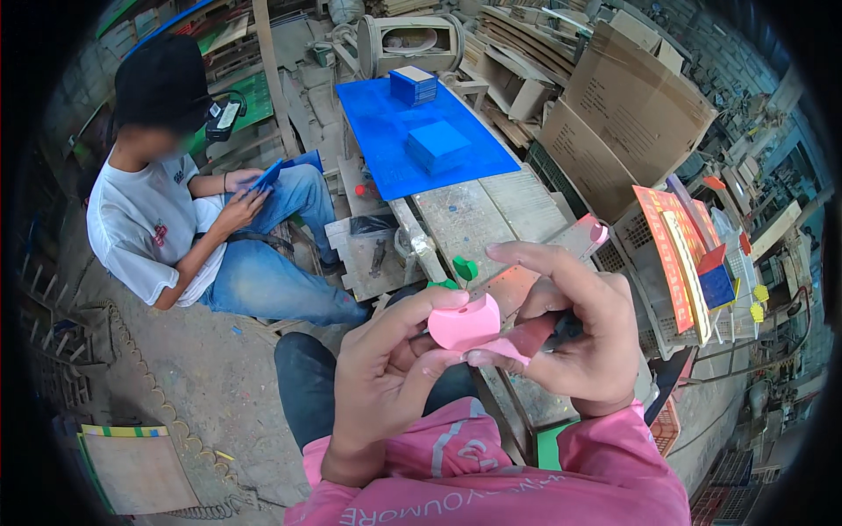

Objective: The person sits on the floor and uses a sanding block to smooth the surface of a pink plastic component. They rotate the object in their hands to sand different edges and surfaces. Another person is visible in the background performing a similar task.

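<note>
In front of me, my left hand (379, 373) pinches a small pink wooden piece (463, 328), rounded at the sides, with a small hole near its top edge. My right hand (586, 337) is closed on a folded reddish sheet (524, 342), whose pink edge meets the lower side of the piece. Whether the sheet is sandpaper I cannot tell. Just beyond my fingers are a green rounded piece (465, 267) and a speckled orange-pink strip (506, 287). Another small pink piece (599, 233) sits at the far end of the strip.
A worktable (478, 219) stretches ahead, with a blue board (377, 131) carrying blue blocks (438, 145). At the left a seated co-worker (158, 219) handles a blue piece. Cardboard boxes (627, 105) and a crate (636, 250) with painted parts stand at the right. A coiled hose (145, 373) lies on the floor.
</note>
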`<state>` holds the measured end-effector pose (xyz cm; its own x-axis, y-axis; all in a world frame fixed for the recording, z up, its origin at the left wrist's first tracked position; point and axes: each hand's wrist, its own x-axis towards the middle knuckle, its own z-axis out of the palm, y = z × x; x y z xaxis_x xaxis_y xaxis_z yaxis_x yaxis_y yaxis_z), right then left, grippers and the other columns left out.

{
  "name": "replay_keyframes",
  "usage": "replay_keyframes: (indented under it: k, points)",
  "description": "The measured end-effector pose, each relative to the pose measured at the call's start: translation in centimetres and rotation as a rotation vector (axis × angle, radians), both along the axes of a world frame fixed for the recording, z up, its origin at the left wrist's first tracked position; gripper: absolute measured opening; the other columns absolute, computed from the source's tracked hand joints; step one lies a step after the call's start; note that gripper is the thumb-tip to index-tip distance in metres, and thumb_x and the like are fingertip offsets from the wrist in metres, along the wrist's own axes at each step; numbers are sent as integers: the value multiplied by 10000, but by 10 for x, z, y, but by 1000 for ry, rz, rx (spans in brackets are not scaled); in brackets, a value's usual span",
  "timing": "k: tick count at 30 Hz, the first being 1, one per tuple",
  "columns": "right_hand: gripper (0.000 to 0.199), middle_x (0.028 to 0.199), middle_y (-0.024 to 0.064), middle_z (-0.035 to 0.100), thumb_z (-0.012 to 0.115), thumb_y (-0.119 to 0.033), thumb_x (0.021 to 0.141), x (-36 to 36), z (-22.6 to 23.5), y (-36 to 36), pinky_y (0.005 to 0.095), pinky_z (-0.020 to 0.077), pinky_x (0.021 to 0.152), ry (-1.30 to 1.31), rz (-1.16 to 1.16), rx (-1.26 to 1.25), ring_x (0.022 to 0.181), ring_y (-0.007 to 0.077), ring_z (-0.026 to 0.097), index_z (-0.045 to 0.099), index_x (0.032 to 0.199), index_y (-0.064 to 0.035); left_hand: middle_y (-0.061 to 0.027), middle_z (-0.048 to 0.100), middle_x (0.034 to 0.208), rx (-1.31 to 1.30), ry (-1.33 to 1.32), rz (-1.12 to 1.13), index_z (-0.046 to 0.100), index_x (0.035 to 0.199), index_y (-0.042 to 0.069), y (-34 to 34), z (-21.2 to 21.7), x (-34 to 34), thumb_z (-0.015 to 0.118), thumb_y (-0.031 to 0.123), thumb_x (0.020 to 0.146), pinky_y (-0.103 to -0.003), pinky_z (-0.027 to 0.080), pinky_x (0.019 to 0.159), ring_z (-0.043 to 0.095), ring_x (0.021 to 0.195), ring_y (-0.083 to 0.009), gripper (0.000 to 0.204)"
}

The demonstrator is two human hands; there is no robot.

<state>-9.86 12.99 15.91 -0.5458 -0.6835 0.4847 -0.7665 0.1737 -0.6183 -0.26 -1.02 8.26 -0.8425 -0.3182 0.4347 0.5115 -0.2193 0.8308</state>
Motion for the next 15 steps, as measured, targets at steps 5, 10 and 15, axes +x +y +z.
replay_keyframes:
  k: [5,10,15]
  points:
    - [615,429,-28,441,833,-115,526,-4,5,3,180,265,464,-33,-60,4,413,25,403,605,1085,3,-171,552,1124,-98,-42,2,493,1188,-84,-3,-1,1,543,-140,782,-304,507,860,575,1024,-209,413]
    - [582,457,-43,431,819,-111,543,-14,7,8,181,214,463,-85,-89,-27,436,7,366,599,1065,22,-179,542,1155,-67,-67,-149,480,1211,-82,-4,-1,-1,533,-145,780,-301,495,873,563,1047,-207,439]
    - [623,638,-6,521,852,-168,534,-23,-1,16,175,231,464,-283,10,-120,511,4,412,587,1060,35,-186,505,1232,7,-44,-264,426,1261,-88,-6,-4,-2,525,-147,785,-304,465,907,545,1080,-207,490]
